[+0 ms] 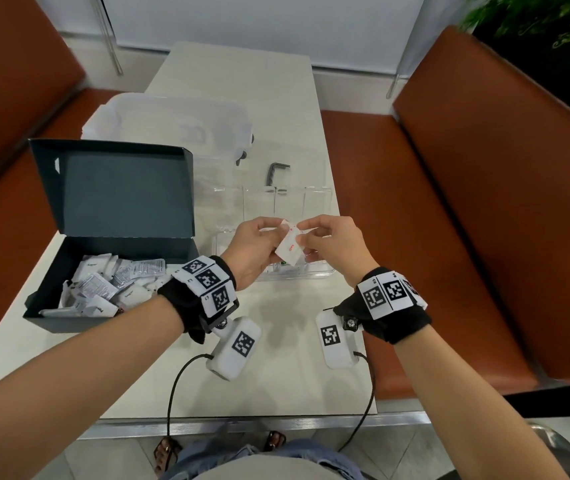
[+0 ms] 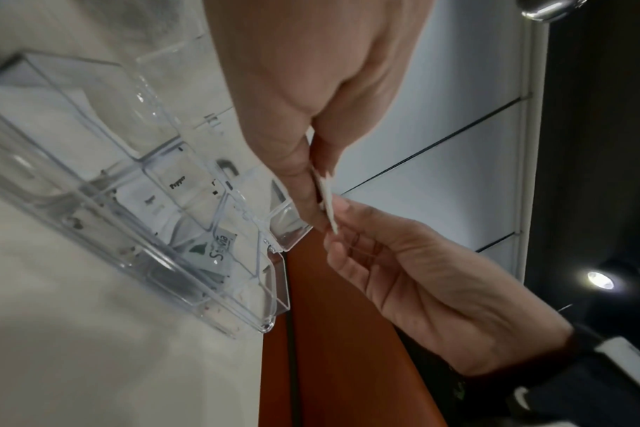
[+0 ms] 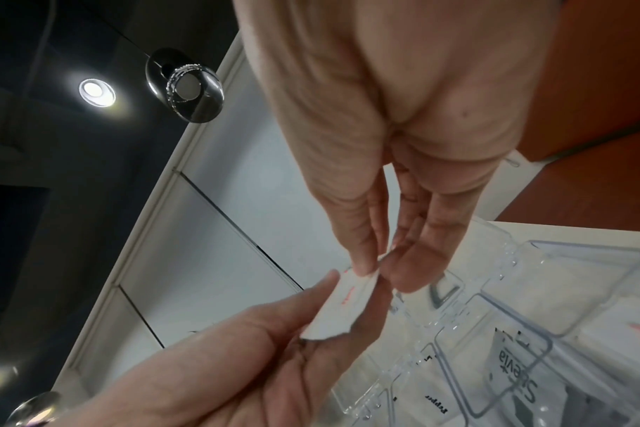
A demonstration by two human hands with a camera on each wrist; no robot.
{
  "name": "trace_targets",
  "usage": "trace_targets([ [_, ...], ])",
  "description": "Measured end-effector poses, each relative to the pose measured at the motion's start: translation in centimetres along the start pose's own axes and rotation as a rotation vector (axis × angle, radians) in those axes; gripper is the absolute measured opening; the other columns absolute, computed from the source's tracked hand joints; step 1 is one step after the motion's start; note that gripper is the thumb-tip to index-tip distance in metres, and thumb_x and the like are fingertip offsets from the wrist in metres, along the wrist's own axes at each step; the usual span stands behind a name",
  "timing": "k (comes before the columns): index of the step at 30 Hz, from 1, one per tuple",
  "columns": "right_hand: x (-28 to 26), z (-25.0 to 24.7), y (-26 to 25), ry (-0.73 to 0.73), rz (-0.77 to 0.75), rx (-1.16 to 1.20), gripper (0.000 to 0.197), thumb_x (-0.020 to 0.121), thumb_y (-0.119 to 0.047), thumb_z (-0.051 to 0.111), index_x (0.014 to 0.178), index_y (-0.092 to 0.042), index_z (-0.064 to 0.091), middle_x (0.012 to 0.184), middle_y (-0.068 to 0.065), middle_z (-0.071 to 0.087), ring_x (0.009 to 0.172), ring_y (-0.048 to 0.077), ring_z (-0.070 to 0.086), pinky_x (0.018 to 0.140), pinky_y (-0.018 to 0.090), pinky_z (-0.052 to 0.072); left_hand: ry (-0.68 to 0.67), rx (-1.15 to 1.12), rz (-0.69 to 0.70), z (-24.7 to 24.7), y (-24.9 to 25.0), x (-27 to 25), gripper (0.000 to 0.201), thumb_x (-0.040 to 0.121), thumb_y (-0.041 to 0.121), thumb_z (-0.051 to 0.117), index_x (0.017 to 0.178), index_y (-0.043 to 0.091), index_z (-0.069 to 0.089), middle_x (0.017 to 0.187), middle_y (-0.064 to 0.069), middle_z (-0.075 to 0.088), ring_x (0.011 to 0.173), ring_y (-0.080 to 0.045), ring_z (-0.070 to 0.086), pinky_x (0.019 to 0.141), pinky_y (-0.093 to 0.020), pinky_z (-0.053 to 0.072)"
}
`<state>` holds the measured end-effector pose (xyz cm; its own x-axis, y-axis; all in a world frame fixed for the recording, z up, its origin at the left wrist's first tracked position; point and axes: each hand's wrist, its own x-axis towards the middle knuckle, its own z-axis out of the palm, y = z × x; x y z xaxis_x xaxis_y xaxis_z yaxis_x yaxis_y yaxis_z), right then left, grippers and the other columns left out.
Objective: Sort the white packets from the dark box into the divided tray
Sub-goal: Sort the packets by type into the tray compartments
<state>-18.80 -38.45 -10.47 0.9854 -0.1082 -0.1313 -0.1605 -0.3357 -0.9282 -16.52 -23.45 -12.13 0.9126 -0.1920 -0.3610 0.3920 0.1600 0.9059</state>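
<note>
Both hands up over the clear divided tray (image 1: 325,271), sharing one white packet (image 1: 288,249) w/ red print. Left hand (image 1: 254,251) pinches the packet's lower part, thumb on one face and fingers (image 3: 311,291) on the other. Right hand (image 1: 332,245) pinches the upper corner betw thumb and index tip; other right fingers (image 2: 347,260) loosely curled below. Packet is off the bench (image 1: 276,375), tilted, above the tray's near compartments, not touching it as far as can be told.

Tray sits by the bench's right edge, approx mid-length. Wrist views show packets already in its cells: one marked "Pepper" (image 2: 181,185), one w/ green "Stevia" print (image 2: 218,245), another white one w/ a red mark (image 3: 632,332) in a separate cell.

Dark box (image 1: 110,237) at the bench's left edge, lid upright and open, loose pile of white and silver packets (image 1: 103,289) inside. Behind it, toward the far end, a translucent plastic bin (image 1: 172,129). A dark bent handle-like piece (image 1: 276,173) lies just beyond the tray. Brown padded seats (image 1: 467,202) on both sides of the bench.
</note>
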Motion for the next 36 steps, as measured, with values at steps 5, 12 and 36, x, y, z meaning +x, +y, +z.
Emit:
trace_targets([
  [5,0.5,-0.3,0.2,0.077,0.002,-0.013,0.012,0.084,-0.003,0.068,0.092,-0.010,0.073,0.082,0.004,0.071,0.067,0.010,0.063,0.060,0.017,0.054,-0.095,-0.175,-0.180,-0.8,0.6,-0.1,0.025,0.103,0.017,0.045,0.101,0.000,0.063,0.091,-0.014,0.074,0.081,-0.024,0.072,0.074,-0.035,0.061],
  [12,0.8,0.2,-0.1,0.078,-0.049,0.055,0.013,0.085,-0.003,0.066,0.088,-0.013,0.073,0.076,0.002,0.072,0.064,0.011,0.071,0.063,0.019,0.057,-0.152,-0.242,-0.186,-0.7,1.1,-0.4,0.021,0.101,0.019,0.050,0.109,0.000,0.056,0.094,-0.021,0.072,0.083,-0.030,0.073,0.069,-0.041,0.062],
  [36,6.0,-4.3,1.9,-0.095,-0.158,-0.834,0.017,0.091,-0.021,0.059,0.102,-0.024,0.072,0.099,-0.005,0.068,0.100,0.020,0.059,0.098,0.044,0.041,-0.080,0.141,-0.158,0.0,1.1,1.8,0.026,0.095,0.026,0.061,0.116,0.011,0.061,0.104,-0.002,0.072,0.092,-0.019,0.066,0.085,-0.033,0.050],
])
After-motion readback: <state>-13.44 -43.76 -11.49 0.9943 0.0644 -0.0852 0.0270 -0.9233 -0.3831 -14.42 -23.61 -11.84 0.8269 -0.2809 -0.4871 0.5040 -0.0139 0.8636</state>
